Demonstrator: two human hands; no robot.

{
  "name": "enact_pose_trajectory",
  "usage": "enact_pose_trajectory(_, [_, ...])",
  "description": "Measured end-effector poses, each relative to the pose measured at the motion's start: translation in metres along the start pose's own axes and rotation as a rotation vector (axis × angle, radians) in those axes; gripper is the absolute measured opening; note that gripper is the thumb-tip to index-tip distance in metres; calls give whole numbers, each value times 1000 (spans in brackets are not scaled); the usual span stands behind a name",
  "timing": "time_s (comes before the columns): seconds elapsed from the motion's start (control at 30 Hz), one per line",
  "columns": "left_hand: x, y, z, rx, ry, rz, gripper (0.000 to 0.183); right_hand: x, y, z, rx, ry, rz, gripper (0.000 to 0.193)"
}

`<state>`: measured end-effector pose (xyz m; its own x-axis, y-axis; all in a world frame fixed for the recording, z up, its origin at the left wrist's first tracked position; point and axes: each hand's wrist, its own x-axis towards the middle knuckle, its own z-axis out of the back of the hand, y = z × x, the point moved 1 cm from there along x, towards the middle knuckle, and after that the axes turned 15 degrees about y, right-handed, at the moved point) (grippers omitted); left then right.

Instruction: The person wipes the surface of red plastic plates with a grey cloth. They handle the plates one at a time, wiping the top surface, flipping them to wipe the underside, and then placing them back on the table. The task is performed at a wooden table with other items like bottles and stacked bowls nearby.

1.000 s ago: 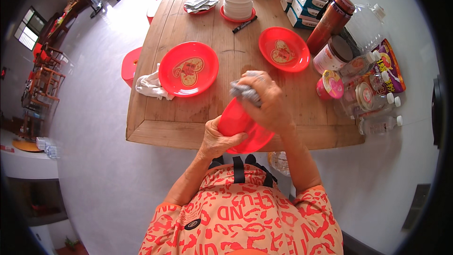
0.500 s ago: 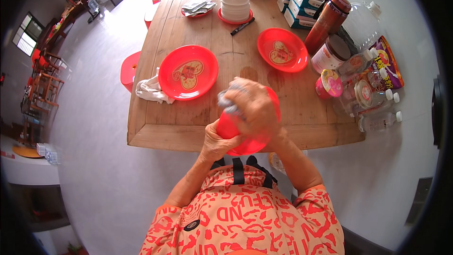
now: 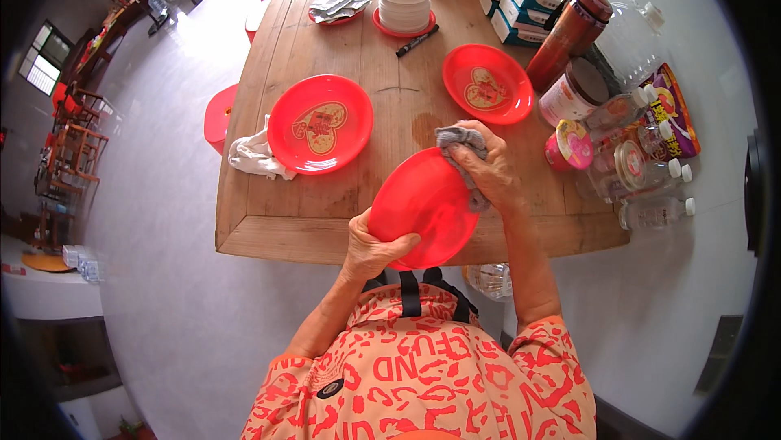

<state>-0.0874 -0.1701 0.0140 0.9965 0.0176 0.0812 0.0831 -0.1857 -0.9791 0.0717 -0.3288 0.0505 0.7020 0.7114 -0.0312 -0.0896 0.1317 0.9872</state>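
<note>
My left hand (image 3: 373, 249) grips the lower left rim of a red plate (image 3: 423, 210), thumb over its face. The plate is held tilted above the table's front edge. In my right hand (image 3: 486, 165) is a bunched grey cloth (image 3: 464, 147), pressed against the plate's upper right rim. A second red plate (image 3: 348, 155) with a gold heart pattern lies to the left on the table, and a similar third plate (image 3: 504, 109) lies to the right. A white cloth (image 3: 259, 157) sits partly under the left plate's edge.
The wooden table (image 3: 325, 224) carries stacked white bowls (image 3: 404, 13), a black marker (image 3: 417, 41) and a dish of packets (image 3: 338, 7) farther back. Along the right stand tissue boxes (image 3: 521, 13), a copper thermos (image 3: 569, 37), a jar (image 3: 569, 94) and several plastic bottles (image 3: 651, 212). A red stool (image 3: 218, 118) is at left.
My right hand with the grey cloth has moved from across the plate to its upper right rim, uncovering the plate's face. My left hand keeps its grip.
</note>
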Motion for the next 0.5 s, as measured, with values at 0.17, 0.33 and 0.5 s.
enact_pose_trajectory(0.17, [0, 9, 4, -188, 48, 0, 52, -5, -29, 14, 248, -15, 113, 20])
enact_pose_trajectory(0.33, [18, 1, 24, -464, 325, 102, 64, 2, 9, 30, 48, 187, 239, 24])
enact_pose_trajectory(0.5, [45, -30, 10, -76, 402, 238, 56, 19, 34, 6, -244, 261, 407, 26])
